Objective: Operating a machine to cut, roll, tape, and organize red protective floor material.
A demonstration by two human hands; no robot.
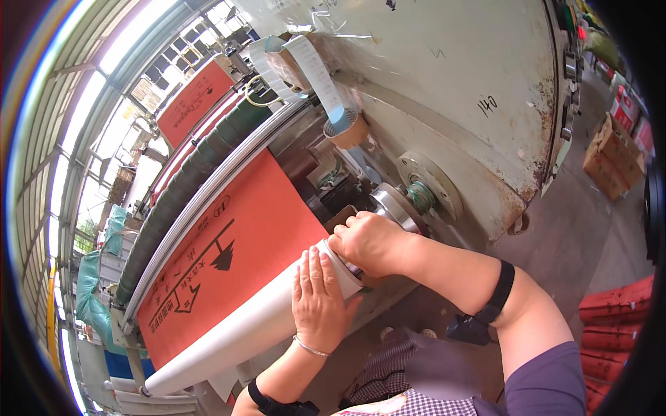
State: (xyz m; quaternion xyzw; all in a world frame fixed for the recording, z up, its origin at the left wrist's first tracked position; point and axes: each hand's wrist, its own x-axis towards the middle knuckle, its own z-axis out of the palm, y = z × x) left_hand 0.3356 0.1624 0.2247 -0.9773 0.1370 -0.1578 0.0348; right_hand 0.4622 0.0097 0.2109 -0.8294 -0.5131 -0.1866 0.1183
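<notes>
A long white roll [229, 334] lies slantwise across the front of a machine, from lower left up to the middle. My left hand [320, 299] rests flat on its top near the right end, fingers stretched out and side by side. Around that same end my right hand [368, 241] is closed, its fingers curled down at the roll's rim; what they grip is hidden. Just beyond it sits a round metal chuck [397, 206] on the roll's axis. A red sheet [229, 253] with black print stretches behind the roll, down to its far side.
A dark green roller [201, 161] spans the machine behind a pale metal bar. The big grey machine housing [444, 90] rises on the right, with a cardboard tube [347, 132] beside it. Red rolls [614, 333] are stacked at lower right; a cardboard box [613, 158] stands farther back.
</notes>
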